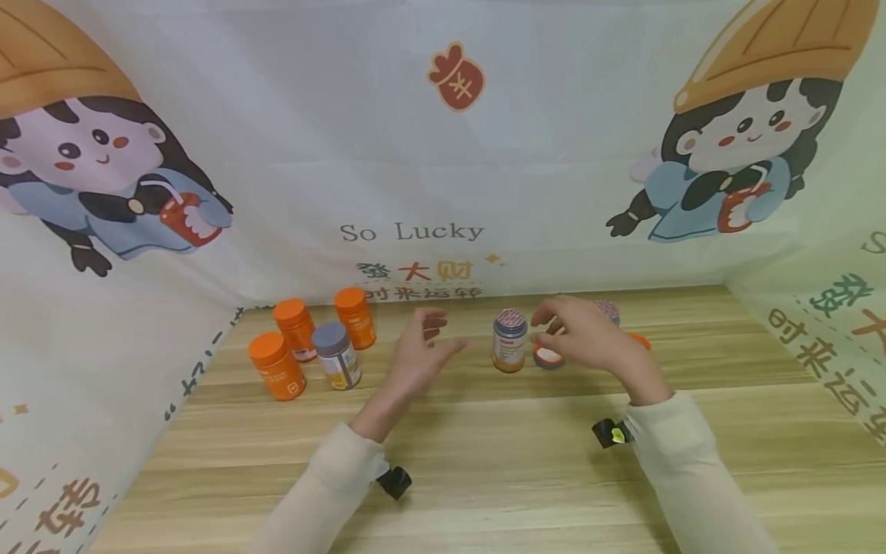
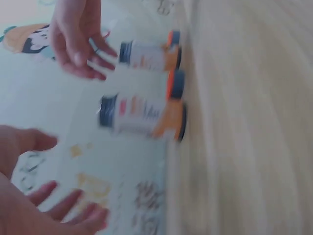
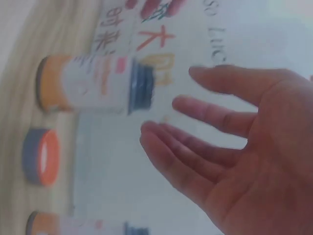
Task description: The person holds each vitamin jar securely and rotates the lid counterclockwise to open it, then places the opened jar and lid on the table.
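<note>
A supplement bottle with its lid off and a patterned seal over its mouth stands upright between my hands. My left hand is held to the left of it, fingers loosely bent and apart from the bottle. On its other side hovers my right hand, with nothing between thumb and fingers in the right wrist view. A grey lid with an orange inside lies upturned beside the bottle. Behind the right hand, a second unlidded bottle is partly hidden, with an orange lid near it.
At the left of the wooden table stand several lidded bottles: orange ones and a white one with a grey lid. A printed cloth hangs behind the table and along both sides.
</note>
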`<state>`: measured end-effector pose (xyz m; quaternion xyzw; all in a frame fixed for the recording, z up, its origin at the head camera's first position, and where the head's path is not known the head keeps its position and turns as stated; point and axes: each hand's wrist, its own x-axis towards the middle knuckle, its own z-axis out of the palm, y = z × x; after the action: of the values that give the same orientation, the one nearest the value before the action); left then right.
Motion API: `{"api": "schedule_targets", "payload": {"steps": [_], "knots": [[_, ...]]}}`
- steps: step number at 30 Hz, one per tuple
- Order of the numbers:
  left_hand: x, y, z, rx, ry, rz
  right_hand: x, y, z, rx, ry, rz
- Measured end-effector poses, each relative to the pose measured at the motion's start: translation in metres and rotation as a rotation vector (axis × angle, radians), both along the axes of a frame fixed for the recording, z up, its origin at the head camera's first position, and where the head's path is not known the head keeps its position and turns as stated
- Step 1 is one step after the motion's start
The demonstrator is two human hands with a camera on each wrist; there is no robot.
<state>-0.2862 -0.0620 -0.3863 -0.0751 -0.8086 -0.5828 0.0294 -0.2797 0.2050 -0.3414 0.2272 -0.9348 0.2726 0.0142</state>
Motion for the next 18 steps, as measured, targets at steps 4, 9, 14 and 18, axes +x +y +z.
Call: {"api": "schedule_targets", "payload": {"steps": [4,9,14,18], "knots": [[0.004,-0.034,0.013,0.028,0.228,0.150,0.005,-0.008,0.007,-0.051,-0.037,0.059],[0.006,-0.075,0.012,-0.042,0.425,0.354,0.010,-0.017,0.008,-0.089,-0.080,0.140],[0.000,-0.099,0.000,-0.175,0.495,0.469,0.011,-0.022,0.006,-0.054,-0.043,0.192],[-0.003,-0.109,-0.005,-0.200,0.398,0.476,0.012,-0.026,0.005,-0.020,-0.029,0.211]]}}
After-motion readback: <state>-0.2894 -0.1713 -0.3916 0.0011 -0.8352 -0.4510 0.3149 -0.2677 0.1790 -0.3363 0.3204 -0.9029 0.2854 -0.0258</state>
